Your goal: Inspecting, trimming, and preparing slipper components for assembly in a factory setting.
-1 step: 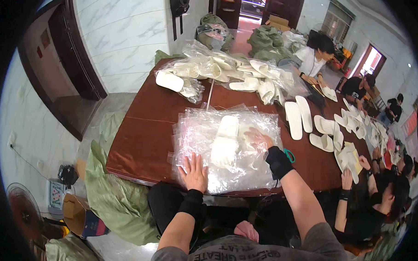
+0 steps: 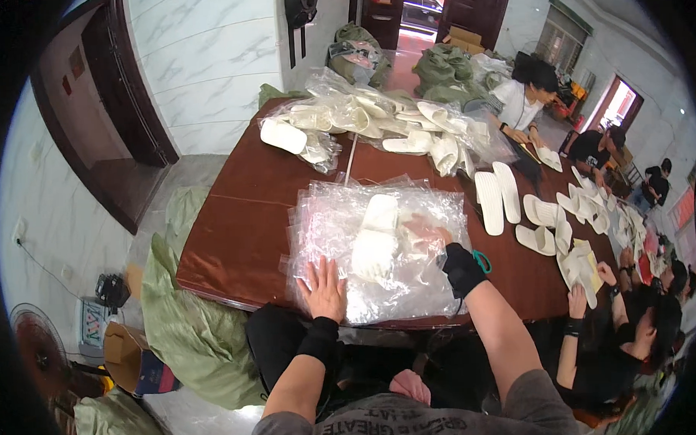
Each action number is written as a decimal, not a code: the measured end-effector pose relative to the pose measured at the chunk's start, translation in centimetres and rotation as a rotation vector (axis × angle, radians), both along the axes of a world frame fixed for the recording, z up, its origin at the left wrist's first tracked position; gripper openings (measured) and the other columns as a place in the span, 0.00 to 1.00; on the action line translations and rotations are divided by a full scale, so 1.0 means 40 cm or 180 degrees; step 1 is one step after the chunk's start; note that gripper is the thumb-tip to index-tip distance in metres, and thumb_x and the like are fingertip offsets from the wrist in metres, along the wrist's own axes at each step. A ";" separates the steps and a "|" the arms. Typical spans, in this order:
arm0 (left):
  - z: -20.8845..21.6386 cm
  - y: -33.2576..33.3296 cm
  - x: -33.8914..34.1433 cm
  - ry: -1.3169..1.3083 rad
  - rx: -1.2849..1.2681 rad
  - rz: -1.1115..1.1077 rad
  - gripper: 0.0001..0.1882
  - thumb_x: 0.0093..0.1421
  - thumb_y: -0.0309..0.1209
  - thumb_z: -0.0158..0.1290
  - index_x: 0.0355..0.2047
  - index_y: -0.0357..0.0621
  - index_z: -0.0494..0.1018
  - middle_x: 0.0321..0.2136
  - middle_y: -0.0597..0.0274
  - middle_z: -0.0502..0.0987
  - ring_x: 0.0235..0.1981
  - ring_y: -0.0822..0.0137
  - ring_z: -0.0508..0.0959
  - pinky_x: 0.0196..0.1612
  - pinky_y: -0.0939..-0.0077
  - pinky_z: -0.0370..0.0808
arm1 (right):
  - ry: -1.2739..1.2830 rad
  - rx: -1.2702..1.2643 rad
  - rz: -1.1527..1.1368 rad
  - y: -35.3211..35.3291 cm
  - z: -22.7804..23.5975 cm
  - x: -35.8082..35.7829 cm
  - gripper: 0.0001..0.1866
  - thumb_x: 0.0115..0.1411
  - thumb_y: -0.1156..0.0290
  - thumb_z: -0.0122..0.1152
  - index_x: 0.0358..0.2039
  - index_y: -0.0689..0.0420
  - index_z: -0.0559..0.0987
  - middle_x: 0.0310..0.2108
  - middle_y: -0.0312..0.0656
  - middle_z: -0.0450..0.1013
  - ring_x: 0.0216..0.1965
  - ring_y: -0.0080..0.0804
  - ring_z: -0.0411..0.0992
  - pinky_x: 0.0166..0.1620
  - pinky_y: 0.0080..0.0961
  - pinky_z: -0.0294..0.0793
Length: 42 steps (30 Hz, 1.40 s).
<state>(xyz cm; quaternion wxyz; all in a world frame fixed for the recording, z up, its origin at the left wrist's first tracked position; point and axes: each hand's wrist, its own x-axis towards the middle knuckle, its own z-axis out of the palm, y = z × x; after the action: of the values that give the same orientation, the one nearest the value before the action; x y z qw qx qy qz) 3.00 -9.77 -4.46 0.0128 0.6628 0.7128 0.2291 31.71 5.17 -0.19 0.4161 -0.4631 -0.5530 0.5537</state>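
Handling of the white slipper [image 2: 374, 251] among clear bags [image 2: 397, 300] was judged to call for a steady left hand [image 2: 324, 290] as anchor, pressing the stack flat so that lower sheets did not slide. The right hand [image 2: 427, 234], in the inspector's judgement, was best worked with fingers flat and spread, parting one layer of film only, as the thin plastic appeared liable to cling, crease or double. The slipper was best held straight, its strap clear of any fold.

The left hand lay palm down, fingers spread wide, gripping nothing. The right hand showed hazily through film; whether it was closed on anything, or inside a bag, could not be told. The slipper lay between the hands, ahead and to the right of the left hand, just beside the right hand's fingertips; whether it was one or a pair was unclear. The counter [image 2: 241, 221] lay beneath both hands
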 end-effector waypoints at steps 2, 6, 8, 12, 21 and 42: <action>0.008 -0.003 0.006 -0.0014 0.0028 -0.0037 0.29 0.63 0.43 0.44 0.64 0.53 0.56 0.68 0.64 0.48 0.69 0.52 0.43 0.64 0.37 0.36 | -0.0962 0.0650 0.1056 0.032 -0.013 0.000 0.21 0.67 0.63 0.39 0.55 0.57 0.70 0.51 0.46 0.72 0.47 0.37 0.72 0.47 0.31 0.72; 0.021 -0.002 0.010 -0.0055 -0.0069 -0.0071 0.28 0.63 0.43 0.44 0.63 0.53 0.58 0.67 0.63 0.49 0.69 0.52 0.43 0.64 0.37 0.36 | -0.3418 0.2852 0.1748 0.004 0.122 0.024 0.20 0.58 0.73 0.51 0.50 0.42 0.76 0.46 0.47 0.74 0.40 0.42 0.74 0.45 0.36 0.73; 0.022 -0.002 0.011 -0.0071 -0.0117 -0.0003 0.28 0.62 0.42 0.44 0.62 0.52 0.59 0.67 0.63 0.50 0.69 0.52 0.43 0.64 0.37 0.35 | -0.4277 0.2086 0.1599 0.002 0.235 0.047 0.18 0.57 0.69 0.53 0.49 0.40 0.76 0.44 0.46 0.73 0.42 0.42 0.73 0.46 0.38 0.71; 0.021 -0.001 0.012 -0.0109 0.0022 0.0035 0.29 0.62 0.42 0.45 0.62 0.49 0.59 0.66 0.63 0.52 0.68 0.52 0.44 0.64 0.37 0.36 | -0.4596 0.2076 0.0493 0.033 0.408 0.190 0.18 0.54 0.69 0.55 0.46 0.38 0.76 0.37 0.42 0.73 0.39 0.42 0.73 0.44 0.38 0.71; 0.025 -0.002 0.010 -0.0037 -0.0012 0.0049 0.29 0.62 0.42 0.45 0.63 0.49 0.57 0.67 0.63 0.50 0.69 0.53 0.44 0.65 0.38 0.36 | -0.5637 0.1629 -0.2322 0.038 0.658 0.594 0.21 0.55 0.74 0.55 0.51 0.50 0.72 0.40 0.54 0.68 0.34 0.56 0.73 0.38 0.46 0.74; 0.129 0.143 0.120 0.0638 0.0178 -0.0299 0.30 0.60 0.45 0.49 0.62 0.56 0.60 0.64 0.61 0.56 0.67 0.50 0.48 0.60 0.26 0.32 | -0.1914 0.1083 -0.0913 -0.235 0.038 0.225 0.18 0.61 0.74 0.52 0.52 0.56 0.72 0.48 0.47 0.71 0.48 0.40 0.70 0.53 0.29 0.68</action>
<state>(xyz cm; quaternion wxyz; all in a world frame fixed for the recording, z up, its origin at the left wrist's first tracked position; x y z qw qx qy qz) 7.78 -4.03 0.72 -0.0664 0.7152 0.6719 0.1806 40.70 -4.21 1.33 0.3794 -0.6020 -0.6641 0.2291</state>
